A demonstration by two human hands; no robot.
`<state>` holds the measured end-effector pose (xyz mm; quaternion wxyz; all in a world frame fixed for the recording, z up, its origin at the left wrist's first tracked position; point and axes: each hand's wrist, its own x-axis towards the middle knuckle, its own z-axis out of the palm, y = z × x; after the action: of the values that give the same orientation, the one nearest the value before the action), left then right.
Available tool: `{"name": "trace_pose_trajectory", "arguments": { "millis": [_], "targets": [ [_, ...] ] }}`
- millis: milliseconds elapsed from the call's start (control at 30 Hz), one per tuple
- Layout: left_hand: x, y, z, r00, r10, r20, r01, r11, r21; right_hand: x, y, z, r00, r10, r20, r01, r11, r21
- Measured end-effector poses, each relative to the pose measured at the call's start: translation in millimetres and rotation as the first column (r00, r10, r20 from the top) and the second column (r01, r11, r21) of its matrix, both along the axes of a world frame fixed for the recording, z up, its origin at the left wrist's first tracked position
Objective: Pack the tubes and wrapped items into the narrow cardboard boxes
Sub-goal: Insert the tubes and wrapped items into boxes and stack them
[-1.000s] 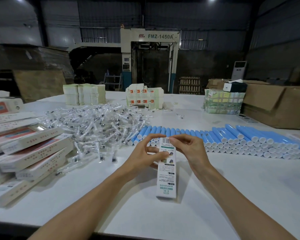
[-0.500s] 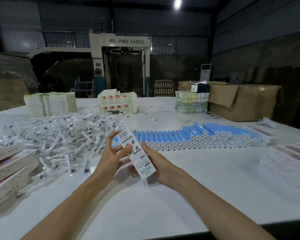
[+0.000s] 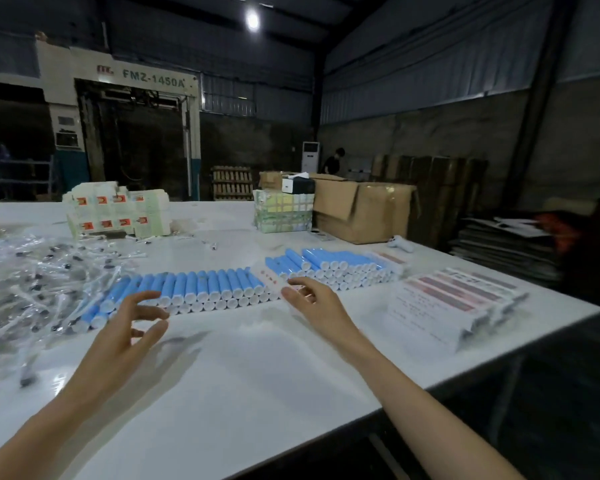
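Nothing in left hand (image 3: pixel 132 327), fingers loosely curled above glossy white table (image 3: pixel 257 368) at 8 o'clock. Right hand (image 3: pixel 312 299) down at 12 on pale, red-printed narrow box (image 3: pixel 271 277) lying between rows of blue tubes (image 3: pixel 201 289); pinched or merely touched, cannot tell. Best to draw narrow box out by its near end, sparing smooth, round, white-capped tubes, probably quick to roll; crinkly clear wrapped items (image 3: pixel 32 282) heaped at 9, stacked boxes (image 3: pixel 454 299) at 3.

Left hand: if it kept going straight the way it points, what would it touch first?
Most likely the white capped ends of the near row of blue plastic tubes, just beyond the left hand; depth is hard to judge.
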<state>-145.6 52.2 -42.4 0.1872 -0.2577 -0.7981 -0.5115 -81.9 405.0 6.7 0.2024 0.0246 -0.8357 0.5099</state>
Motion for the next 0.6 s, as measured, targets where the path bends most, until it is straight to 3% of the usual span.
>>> {"name": "trace_pose_trajectory", "arguments": {
  "millis": [100, 267, 333, 400, 600],
  "targets": [
    [-2, 1, -4, 0.993, 0.014, -0.121, -0.029, 0.992, -0.12, 9, 76, 18, 0.956, -0.275, -0.099, 0.292, 0.916, 0.275],
    [-6, 4, -9, 0.98, 0.059, -0.191, -0.1, 0.971, -0.215, 24, 193, 60, 0.775, -0.588, -0.234, 0.597, 0.558, 0.576],
    [-10, 3, -11, 0.976, 0.054, -0.209, -0.102, 0.968, -0.229, 32, 229, 69, 0.694, -0.684, -0.225, 0.626, 0.419, 0.658],
    [-15, 0, -15, 0.971, 0.037, -0.237, -0.094, 0.967, -0.235, 40, 259, 75, 0.643, -0.742, -0.193, 0.611, 0.345, 0.712],
    [-39, -10, -28, 0.989, 0.027, -0.147, -0.063, 0.967, -0.247, 55, 311, 73, 0.564, -0.824, -0.059, 0.513, 0.293, 0.807]
  ]
}}
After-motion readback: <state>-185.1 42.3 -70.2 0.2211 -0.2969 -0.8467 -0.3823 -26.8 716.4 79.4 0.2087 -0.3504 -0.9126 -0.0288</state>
